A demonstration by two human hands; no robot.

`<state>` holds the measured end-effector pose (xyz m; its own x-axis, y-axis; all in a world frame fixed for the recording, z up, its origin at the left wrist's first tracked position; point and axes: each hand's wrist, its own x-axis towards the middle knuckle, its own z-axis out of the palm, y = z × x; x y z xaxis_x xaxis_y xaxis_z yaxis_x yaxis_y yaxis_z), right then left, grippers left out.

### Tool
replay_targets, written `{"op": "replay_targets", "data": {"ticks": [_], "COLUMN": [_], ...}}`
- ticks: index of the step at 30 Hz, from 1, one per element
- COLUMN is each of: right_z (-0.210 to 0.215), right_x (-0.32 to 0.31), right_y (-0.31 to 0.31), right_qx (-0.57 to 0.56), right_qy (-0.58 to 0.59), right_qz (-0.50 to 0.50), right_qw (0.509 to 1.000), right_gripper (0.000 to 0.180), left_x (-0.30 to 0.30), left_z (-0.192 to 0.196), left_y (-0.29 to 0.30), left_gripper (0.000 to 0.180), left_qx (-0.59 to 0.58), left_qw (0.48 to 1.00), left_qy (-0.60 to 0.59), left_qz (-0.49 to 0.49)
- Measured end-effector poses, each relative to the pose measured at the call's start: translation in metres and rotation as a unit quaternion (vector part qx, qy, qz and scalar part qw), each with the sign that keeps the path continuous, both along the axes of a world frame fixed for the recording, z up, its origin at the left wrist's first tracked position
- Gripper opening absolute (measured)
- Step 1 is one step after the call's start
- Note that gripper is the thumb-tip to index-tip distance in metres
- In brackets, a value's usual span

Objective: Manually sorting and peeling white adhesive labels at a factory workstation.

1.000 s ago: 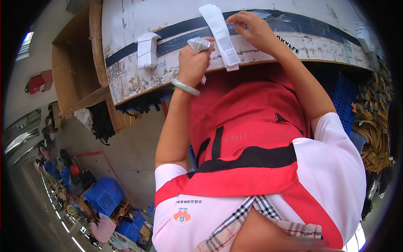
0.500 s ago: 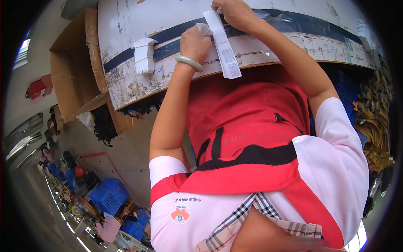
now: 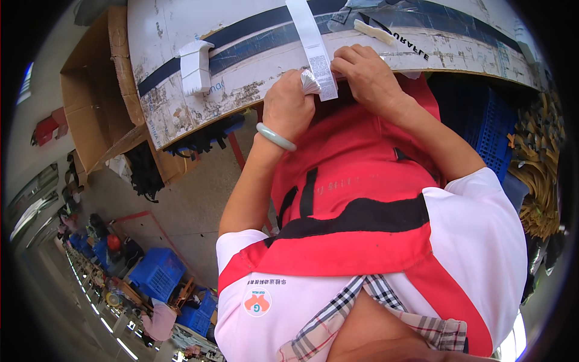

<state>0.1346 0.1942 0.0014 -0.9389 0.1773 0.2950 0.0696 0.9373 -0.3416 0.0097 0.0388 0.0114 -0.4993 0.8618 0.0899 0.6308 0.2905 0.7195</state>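
A long white printed label strip [image 3: 312, 45] lies across the table edge, its near end between my hands. My left hand [image 3: 289, 102], with a pale bangle on the wrist, is closed around a folded bundle of white labels [image 3: 310, 83], whose fanned ends stick out beside the strip. My right hand [image 3: 369, 78] is closed, thumb and fingers bent at the strip's right edge near its lower end. The fingertips are partly hidden. Further left on the table sits another white label bundle [image 3: 195, 67], bound around its middle.
The worn white table [image 3: 241, 84] has a dark band along it. Clear plastic [image 3: 362, 11] and an off-white scrap [image 3: 374, 31] lie beyond my right hand. An open cardboard box [image 3: 96, 96] stands at the left; a blue crate [image 3: 490, 145] is below the table at right.
My right hand has come down from the strip's far end to near its lower end. My left hand has shifted nearer and rightward with the bundle. The off-white scrap now shows.
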Motion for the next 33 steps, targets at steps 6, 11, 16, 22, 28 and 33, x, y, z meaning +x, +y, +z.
{"op": "replay_targets", "data": {"ticks": [6,11,16,22,28,33], "right_z": [0.013,-0.019,-0.001,0.006,-0.014,0.000], "right_x": [-0.003,0.008,-0.004,-0.036,-0.041,-0.039], "right_y": [0.036,0.078,0.069,0.015,0.015,0.008], "right_qx": [0.007,0.008,-0.011,-0.100,-0.104,-0.159], "right_qy": [0.096,0.069,0.115,0.118,0.137,0.135], "right_qz": [-0.097,-0.161,-0.168,-0.031,-0.014,-0.015], "right_qw": [0.991,0.985,0.979,0.987,0.985,0.978], "right_gripper": [0.021,0.025,0.020,0.016,0.015,0.020], "left_x": [-0.008,-0.008,-0.002,-0.002,-0.005,-0.013], "left_z": [-0.010,-0.019,-0.014,-0.005,-0.011,-0.013], "left_y": [-0.013,-0.019,-0.030,-0.027,-0.027,-0.022], "left_gripper": [0.018,0.019,0.018,0.014,0.013,0.017], "left_qx": [0.029,0.045,0.060,0.088,0.152,0.257], "left_qw": [0.990,0.969,0.917,0.888,0.919,0.942], "left_qy": [-0.122,-0.230,-0.378,-0.433,-0.347,-0.196], "left_qz": [0.056,0.078,0.110,0.126,0.109,0.094]}}
